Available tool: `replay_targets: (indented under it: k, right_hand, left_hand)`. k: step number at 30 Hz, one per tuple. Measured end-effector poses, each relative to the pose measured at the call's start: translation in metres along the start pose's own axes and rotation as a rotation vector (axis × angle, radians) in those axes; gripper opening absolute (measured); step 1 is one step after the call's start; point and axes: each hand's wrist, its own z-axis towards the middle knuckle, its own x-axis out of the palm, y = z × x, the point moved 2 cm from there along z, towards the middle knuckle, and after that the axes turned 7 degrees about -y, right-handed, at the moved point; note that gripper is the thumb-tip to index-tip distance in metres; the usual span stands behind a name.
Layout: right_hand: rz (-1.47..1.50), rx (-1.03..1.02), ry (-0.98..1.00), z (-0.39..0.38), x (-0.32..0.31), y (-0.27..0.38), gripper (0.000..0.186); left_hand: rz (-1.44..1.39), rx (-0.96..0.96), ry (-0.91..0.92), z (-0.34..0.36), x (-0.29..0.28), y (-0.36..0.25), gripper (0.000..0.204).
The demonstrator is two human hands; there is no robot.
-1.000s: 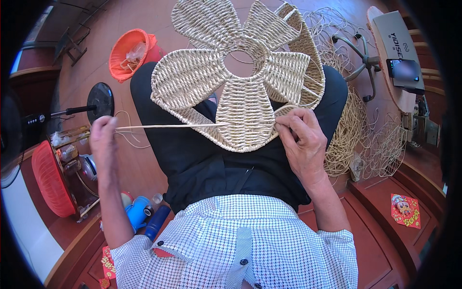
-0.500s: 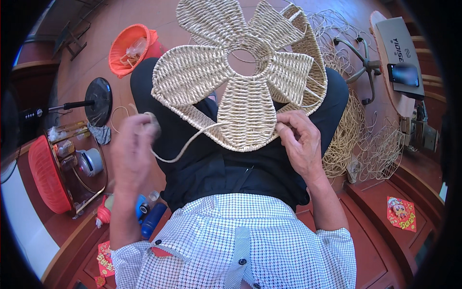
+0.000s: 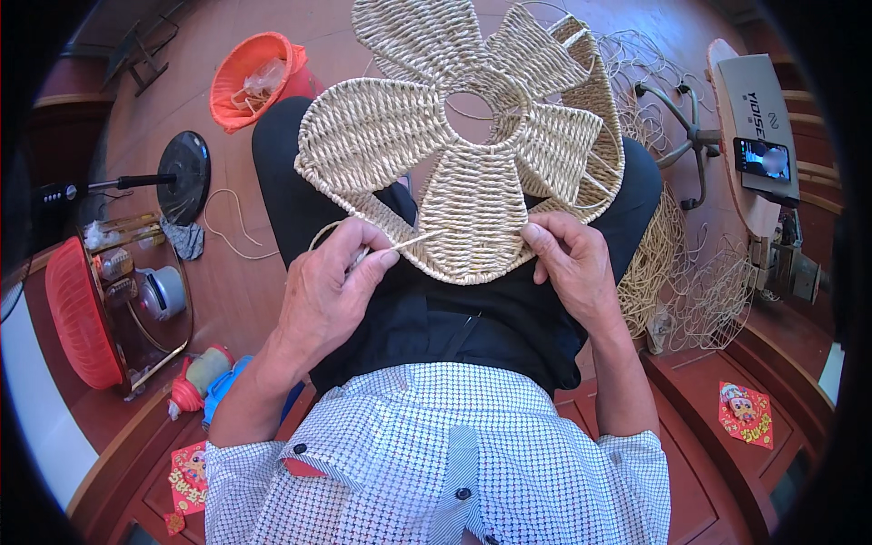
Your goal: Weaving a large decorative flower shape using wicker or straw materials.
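Across my lap lies a flower-shaped woven basket of pale straw cord, with wide petals round a central hole. My left hand pinches a strand of straw cord that runs to the lower petal's left edge. The cord's loose tail passes behind that hand and trails to the floor on the left. My right hand grips the rim at the lower petal's right edge, thumb on top and fingers curled beneath. The basket's open side wall, with bare spokes, shows at the right.
An orange-lined bin stands at the far left, near a black round stand base. Heaped straw cord lies right of my knee, by a chair base. A phone leans against a box at the far right.
My left hand has come in from the left to the lower petal, drawing the cord short and straight. The basket has shifted slightly right; my right hand keeps its grip.
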Motion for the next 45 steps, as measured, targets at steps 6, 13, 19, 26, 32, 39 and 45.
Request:
replay_targets:
  k: [6,13,19,26,32,39,45]
  right_hand:
    - [-0.045,0.064,0.001,0.002,0.001,0.007,0.025]
    - [-0.125,0.083,-0.082,-0.004,0.011,0.009,0.023]
    - [-0.056,-0.049,-0.198,-0.008,0.008,0.015,0.022]
    - [-0.377,-0.58,-0.344,-0.021,0.03,0.034,0.018]
    - [-0.32,-0.648,-0.255,-0.013,0.051,0.025,0.016]
    - [-0.269,-0.556,-0.244,-0.015,0.056,0.027,0.015]
    - [-0.245,-0.587,-0.261,-0.012,0.058,0.023,0.015]
  left_hand:
    - [0.043,0.034,-0.037,0.009,-0.007,0.002,0.013]
    - [0.114,0.075,-0.037,0.015,-0.013,0.006,0.013]
    - [0.146,0.125,-0.073,0.011,-0.019,0.007,0.01]
    - [0.271,-0.035,-0.182,0.015,-0.071,0.031,0.015]
    - [0.605,0.455,-0.548,0.01,-0.065,-0.01,0.02]
    - [0.478,0.58,-0.279,0.008,0.018,-0.021,0.02]
    - [0.47,0.644,-0.284,0.002,0.03,-0.016,0.02]
